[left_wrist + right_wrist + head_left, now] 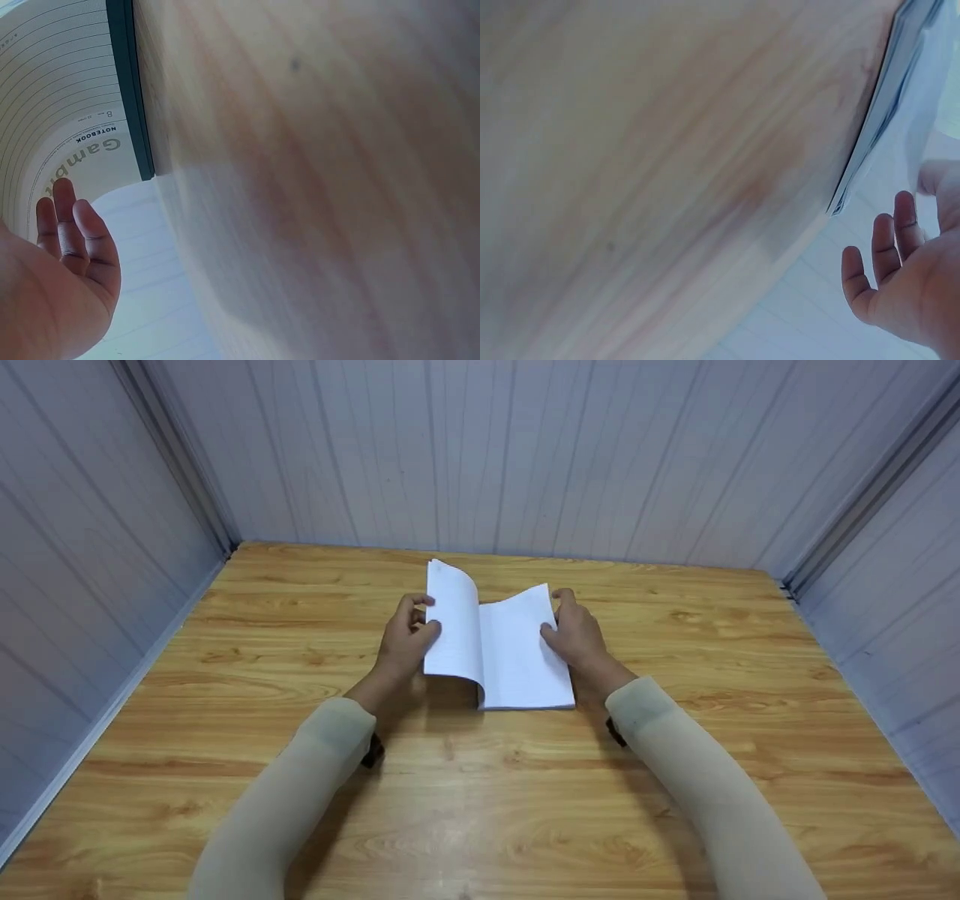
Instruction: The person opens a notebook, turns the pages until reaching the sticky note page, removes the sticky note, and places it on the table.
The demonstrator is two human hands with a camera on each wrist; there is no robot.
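An open notebook (521, 660) with white pages lies in the middle of the table; its left part stands raised and curves up from the spine. My left hand (405, 639) grips that raised part at its outer edge, thumb on the page and fingers behind. The left wrist view shows ruled lines, the printed word NOTEBOOK and a dark green cover edge beside the left hand (71, 277). At the opposite edge my right hand (579, 636) holds the right-hand pages, its thumb on top. In the right wrist view, fingers of the right hand (911, 277) hang loosely beside the page edges.
The notebook rests on a wood-grain table (450, 810). Pale panelled walls (480, 457) rise behind the table and on both sides. Light sleeves (300, 795) cover both forearms, with something black at each wrist.
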